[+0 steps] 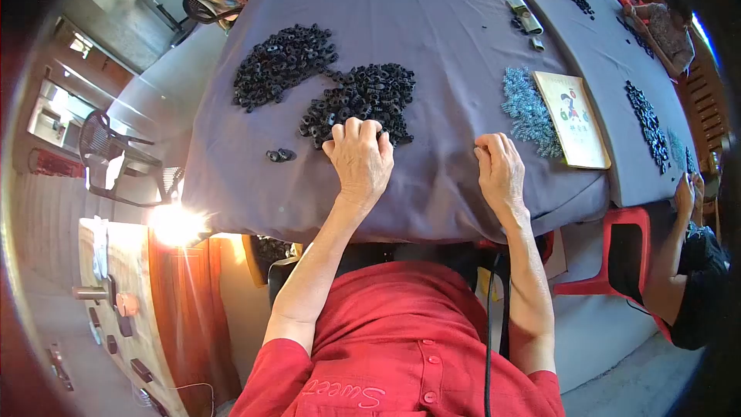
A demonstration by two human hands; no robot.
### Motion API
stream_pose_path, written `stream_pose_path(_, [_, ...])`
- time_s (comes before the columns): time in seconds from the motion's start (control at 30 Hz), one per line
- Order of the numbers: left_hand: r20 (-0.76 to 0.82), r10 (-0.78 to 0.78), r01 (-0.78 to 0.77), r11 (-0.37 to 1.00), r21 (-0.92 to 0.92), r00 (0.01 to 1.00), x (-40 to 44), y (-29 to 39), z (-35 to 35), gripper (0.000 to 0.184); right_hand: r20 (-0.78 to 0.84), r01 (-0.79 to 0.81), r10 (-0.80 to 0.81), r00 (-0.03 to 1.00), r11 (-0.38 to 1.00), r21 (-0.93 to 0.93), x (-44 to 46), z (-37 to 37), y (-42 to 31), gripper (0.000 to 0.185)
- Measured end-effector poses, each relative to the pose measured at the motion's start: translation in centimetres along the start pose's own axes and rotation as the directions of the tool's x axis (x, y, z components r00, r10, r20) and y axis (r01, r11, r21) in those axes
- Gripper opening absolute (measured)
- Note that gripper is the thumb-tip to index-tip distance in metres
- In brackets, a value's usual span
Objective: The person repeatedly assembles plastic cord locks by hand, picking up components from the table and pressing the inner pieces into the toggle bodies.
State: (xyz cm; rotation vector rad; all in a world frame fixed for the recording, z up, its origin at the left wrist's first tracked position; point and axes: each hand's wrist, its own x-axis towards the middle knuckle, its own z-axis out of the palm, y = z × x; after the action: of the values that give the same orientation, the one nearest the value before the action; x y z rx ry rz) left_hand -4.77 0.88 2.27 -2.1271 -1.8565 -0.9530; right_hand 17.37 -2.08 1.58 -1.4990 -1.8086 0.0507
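Note:
At the near edge of a pile of small black ring-like pieces (370, 96), my left hand (359, 162) lies with its fingers bent down among them. Its fingertips are hidden, so what they grip cannot be made out. My right hand (503, 174) rests on the grey cloth (440, 154), fingers curled in and thumb against them; anything inside it is too small or hidden. Just left of my left hand, a few loose black pieces (280, 155) sit apart. To the right of my right hand lies a heap of small blue-grey pieces (531, 112), partly beside a booklet (573, 118) with a printed figure.
A second black pile (282, 66) adjoins the first at the back left. Farther right are a pale green and white object (525, 14) and another table edge with black piles (647, 125). Other people sit around, one hand (685, 191) at the right. A red stool (606, 262) stands below.

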Motion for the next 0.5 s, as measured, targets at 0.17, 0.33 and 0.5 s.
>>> stream_pose_path(0.17, [-0.182,0.157,-0.227,0.849,-0.477,0.971,0.3,1.3,-0.7,0.011,-0.028,-0.039,0.043,0.999,0.993,0.108,0.1,0.0,0.0,0.008])
stream_pose_path(0.33, [0.401,-0.004,0.380,0.326,-0.866,0.916,-2.2,4.5,0.8,0.011,0.012,-0.187,0.204,0.979,0.872,0.453,0.0,0.0,-1.2,0.012])
stream_pose_path(0.5, [0.441,0.017,0.426,0.229,-0.875,0.897,-2.9,4.7,1.7,0.014,0.081,-0.137,0.110,0.991,0.807,0.574,-0.2,0.3,-2.1,0.019])
